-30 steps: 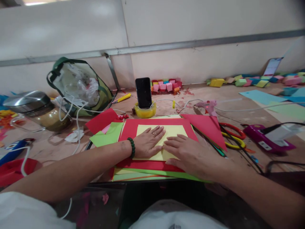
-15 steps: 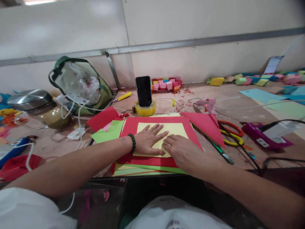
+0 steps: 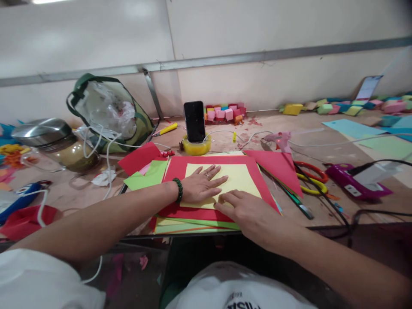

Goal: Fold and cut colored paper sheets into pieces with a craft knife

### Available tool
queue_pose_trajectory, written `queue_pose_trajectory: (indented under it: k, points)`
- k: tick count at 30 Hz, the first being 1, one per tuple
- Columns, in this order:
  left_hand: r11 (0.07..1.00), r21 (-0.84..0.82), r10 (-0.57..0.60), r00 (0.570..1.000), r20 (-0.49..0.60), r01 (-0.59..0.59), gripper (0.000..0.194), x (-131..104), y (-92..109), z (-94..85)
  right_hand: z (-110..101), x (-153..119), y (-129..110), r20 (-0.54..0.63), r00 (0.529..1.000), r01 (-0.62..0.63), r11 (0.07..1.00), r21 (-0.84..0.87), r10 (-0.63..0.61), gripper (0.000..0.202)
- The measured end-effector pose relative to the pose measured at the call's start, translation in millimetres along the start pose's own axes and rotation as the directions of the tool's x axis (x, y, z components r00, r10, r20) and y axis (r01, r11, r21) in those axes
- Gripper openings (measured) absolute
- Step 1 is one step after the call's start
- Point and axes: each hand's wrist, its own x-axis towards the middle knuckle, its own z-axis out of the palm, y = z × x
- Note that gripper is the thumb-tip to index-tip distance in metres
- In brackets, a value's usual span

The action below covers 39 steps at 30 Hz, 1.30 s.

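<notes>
A pale yellow sheet (image 3: 240, 174) lies on a larger red sheet (image 3: 260, 176), with green and other coloured sheets (image 3: 196, 228) under them. My left hand (image 3: 201, 185), with a green bead bracelet and a ring, rests flat on the yellow sheet, fingers spread. Curled at the sheet's lower right part, my right hand (image 3: 244, 210) has its fingers bent and drawn together by the tips of the left thumb. Whether anything is between its fingertips is too small to tell.
Behind the paper stand a phone (image 3: 194, 122) on a yellow tape roll and small paper cubes (image 3: 225, 113). A glass jar (image 3: 69, 150) and bag (image 3: 138, 128) are left. Glue gun (image 3: 278, 139), scissors (image 3: 312, 184), cutter (image 3: 298, 202) and purple device (image 3: 350, 180) are right.
My right hand has moved slightly down and toward me, uncovering more of the yellow sheet's right side. My left hand stays flat in nearly the same place.
</notes>
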Motion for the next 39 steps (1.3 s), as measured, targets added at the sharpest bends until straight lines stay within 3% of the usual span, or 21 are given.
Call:
queue_pose_trajectory:
  k: [8, 12, 15, 18, 21, 25, 28, 31, 35, 39]
  points:
    - [0.997, 0.073, 0.035, 0.997, -0.068, -0.030, 0.060, -5, 6, 4.9, 30, -20, 11, -0.150, 0.984, 0.072, 0.990, -0.119, -0.090, 0.031]
    - [0.996, 0.080, 0.041, 0.996, -0.082, -0.035, 0.060, -4, 4, 6.6, 43, -44, 16, -0.215, 0.975, 0.002, 0.975, -0.222, -0.051, 0.034]
    - [0.995, 0.096, 0.041, 0.996, -0.075, -0.034, 0.072, -4, 4, 6.4, 36, -55, 16, -0.248, 0.968, -0.089, 0.972, -0.218, 0.033, 0.031]
    - [0.994, 0.103, 0.037, 0.997, -0.073, -0.030, 0.091, -4, 6, 5.6, 16, -48, 10, -0.275, 0.959, -0.117, 0.975, -0.187, 0.062, 0.029]
    - [0.995, 0.098, 0.036, 0.996, -0.077, -0.028, 0.098, -5, 6, 5.7, 4, -27, 4, -0.272, 0.962, -0.038, 0.987, -0.155, -0.005, 0.038]
    - [0.995, 0.092, 0.049, 0.996, -0.074, -0.042, 0.104, -4, 3, 7.6, 22, -14, 5, -0.207, 0.977, 0.014, 0.988, -0.157, -0.046, 0.048]
    - [0.995, 0.081, 0.069, 0.995, -0.073, -0.063, 0.093, -5, 1, 8.2, 42, -30, 6, -0.268, 0.963, -0.033, 0.965, -0.259, -0.039, 0.046]
    - [0.993, 0.079, 0.093, 0.993, -0.077, -0.087, 0.079, -6, 1, 7.2, 46, -53, 4, -0.309, 0.951, -0.122, 0.949, -0.290, 0.028, 0.038]
    - [0.987, 0.109, 0.127, 0.989, -0.073, -0.119, 0.067, -7, 3, 5.5, 28, -57, -3, -0.331, 0.936, -0.189, 0.965, -0.182, 0.121, 0.038]
    - [0.988, 0.105, 0.118, 0.990, -0.074, -0.110, 0.051, -6, 4, 7.3, 8, -26, -7, -0.328, 0.941, -0.133, 0.983, -0.126, 0.085, 0.042]
